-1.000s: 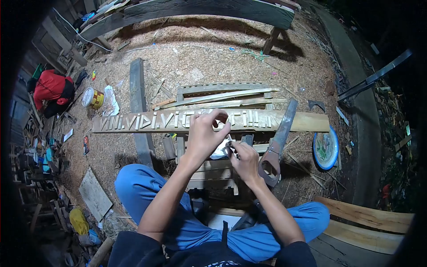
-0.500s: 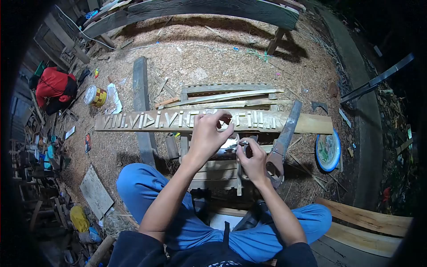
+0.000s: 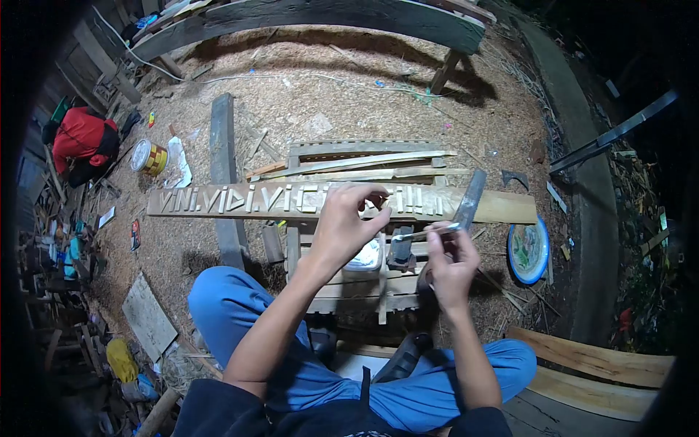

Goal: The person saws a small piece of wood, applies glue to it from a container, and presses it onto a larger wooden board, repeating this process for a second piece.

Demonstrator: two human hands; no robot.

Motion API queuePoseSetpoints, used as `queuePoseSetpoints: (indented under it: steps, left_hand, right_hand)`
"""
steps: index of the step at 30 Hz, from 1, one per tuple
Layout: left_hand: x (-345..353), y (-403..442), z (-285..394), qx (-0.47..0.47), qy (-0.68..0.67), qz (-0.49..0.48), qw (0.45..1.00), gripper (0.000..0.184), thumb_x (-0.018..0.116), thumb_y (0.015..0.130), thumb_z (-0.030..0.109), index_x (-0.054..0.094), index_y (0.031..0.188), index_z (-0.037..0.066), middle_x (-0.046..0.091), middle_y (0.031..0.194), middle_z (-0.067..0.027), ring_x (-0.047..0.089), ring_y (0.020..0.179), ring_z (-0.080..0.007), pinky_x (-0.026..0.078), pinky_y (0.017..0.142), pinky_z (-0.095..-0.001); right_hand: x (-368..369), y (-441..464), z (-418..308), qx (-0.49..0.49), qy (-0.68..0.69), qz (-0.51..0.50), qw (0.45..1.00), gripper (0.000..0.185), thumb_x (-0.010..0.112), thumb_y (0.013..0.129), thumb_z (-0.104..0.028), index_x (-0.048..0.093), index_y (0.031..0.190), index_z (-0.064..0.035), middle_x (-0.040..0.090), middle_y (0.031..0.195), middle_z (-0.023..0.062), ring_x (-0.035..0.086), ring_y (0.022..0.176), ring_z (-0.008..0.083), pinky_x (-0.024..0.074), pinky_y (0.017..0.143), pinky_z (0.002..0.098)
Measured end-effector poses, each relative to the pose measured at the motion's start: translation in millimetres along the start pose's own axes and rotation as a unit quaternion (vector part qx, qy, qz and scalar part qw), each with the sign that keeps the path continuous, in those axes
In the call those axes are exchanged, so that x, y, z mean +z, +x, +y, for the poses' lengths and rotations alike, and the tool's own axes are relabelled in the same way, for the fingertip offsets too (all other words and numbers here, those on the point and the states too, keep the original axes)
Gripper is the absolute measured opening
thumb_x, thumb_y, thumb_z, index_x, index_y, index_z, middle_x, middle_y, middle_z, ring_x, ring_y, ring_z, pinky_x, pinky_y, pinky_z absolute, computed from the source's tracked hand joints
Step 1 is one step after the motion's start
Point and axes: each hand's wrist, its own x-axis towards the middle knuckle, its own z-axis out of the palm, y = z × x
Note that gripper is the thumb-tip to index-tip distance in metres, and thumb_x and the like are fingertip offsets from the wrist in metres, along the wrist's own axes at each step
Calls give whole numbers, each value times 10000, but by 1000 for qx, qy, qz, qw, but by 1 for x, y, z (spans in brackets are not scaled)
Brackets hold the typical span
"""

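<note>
A long plank (image 3: 502, 207) lies crosswise before me, with pale raised wooden letters (image 3: 233, 199) along it. Over its middle, my left hand (image 3: 348, 222) is closed with thumb and index curled round; what it pinches, if anything, is too small to name. My right hand (image 3: 453, 258), lower and to the right, holds a thin stick (image 3: 419, 234) with a whitish tip pointing left. Between the hands, below the plank, stands a container of white material (image 3: 366, 255). The saw blade (image 3: 472, 198) rests across the plank, its handle mostly hidden behind my right hand.
Slatted wood (image 3: 349, 302) lies under the plank. A blue-rimmed basin (image 3: 543, 255) is at the right, a yellow-and-red bucket (image 3: 154, 162) at the left. A person in red (image 3: 81, 137) crouches at the far left. A heavy beam (image 3: 306, 30) crosses the top.
My right hand has moved right, away from my left hand and the container, and the stick now shows in it. My left hand stays over the plank. The view has shifted slightly.
</note>
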Motion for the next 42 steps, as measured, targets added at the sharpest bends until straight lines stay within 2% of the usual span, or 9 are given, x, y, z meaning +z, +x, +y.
queuePoseSetpoints:
  steps: [2, 6, 8, 14, 23, 26, 28, 35, 42]
  left_hand:
    - [-1, 1, 17, 22, 0, -8, 1000, 219, 773, 802, 106, 738, 1002, 23, 737, 888, -99, 706, 854, -184, 535, 732, -286]
    - [11, -4, 45, -2, -137, -21, 990, 201, 786, 830, 75, 730, 1016, 24, 738, 931, -60, 666, 795, -111, 533, 730, -266]
    - [9, -8, 63, 0, -149, -69, 986, 214, 795, 828, 77, 711, 1014, 14, 730, 912, -55, 672, 794, -102, 535, 721, -250]
    - [18, -2, 97, 74, -177, -85, 978, 223, 816, 811, 63, 690, 986, 9, 711, 873, -41, 668, 771, -80, 521, 663, -227]
    - [29, 3, 104, 58, -168, -78, 981, 254, 805, 823, 69, 709, 1046, -4, 735, 970, -70, 709, 873, -120, 566, 798, -255]
    - [38, -1, 108, 9, -254, -53, 966, 231, 798, 823, 96, 719, 1019, 2, 718, 814, -55, 654, 702, -89, 527, 658, -248]
    - [35, -4, 114, -12, -253, -76, 964, 235, 793, 837, 90, 718, 1036, -10, 746, 877, -72, 679, 758, -83, 545, 682, -255]
    - [37, -13, 122, 63, -247, -74, 964, 290, 854, 768, 145, 730, 1003, 31, 749, 945, -68, 721, 821, -185, 524, 779, -312]
    - [19, -10, 125, 93, -129, -20, 987, 288, 887, 727, 88, 735, 962, 19, 745, 910, -51, 694, 824, -134, 550, 739, -259]
  right_hand:
    - [-19, 10, -19, 4, 25, 37, 999, 84, 685, 920, -53, 687, 995, -15, 667, 922, 6, 576, 773, 61, 472, 694, 222]
    - [-49, 29, -53, -124, -45, 84, 988, 84, 667, 946, -70, 674, 1021, -33, 629, 923, -3, 572, 866, 64, 463, 750, 227]
    - [-55, 30, -72, -64, 104, 131, 984, 110, 666, 953, -74, 657, 1056, -36, 609, 882, 5, 556, 786, 61, 445, 684, 214]
    - [-71, 30, -115, -24, 268, 198, 943, 123, 558, 1021, -206, 538, 1065, -93, 427, 702, -26, 434, 605, 79, 353, 529, 221]
    - [-89, 49, -127, 31, 276, 193, 941, 167, 542, 1015, -290, 521, 1062, -131, 372, 695, -32, 397, 584, 81, 344, 532, 242]
    - [-86, 40, -122, 42, 293, 181, 938, 162, 541, 1013, -297, 511, 1041, -140, 367, 692, -31, 398, 587, 80, 339, 529, 243]
    - [-85, 30, -107, 78, 297, 214, 927, 159, 541, 1014, -299, 511, 1039, -144, 370, 691, -30, 394, 582, 77, 341, 523, 238]
    - [-82, 17, -106, 75, 303, 249, 917, 168, 545, 1015, -310, 517, 1053, -149, 374, 669, -35, 399, 563, 74, 339, 501, 233]
    - [-84, 13, -104, 73, 305, 263, 912, 181, 557, 1004, -308, 522, 1070, -144, 363, 671, -36, 382, 567, 81, 331, 523, 233]
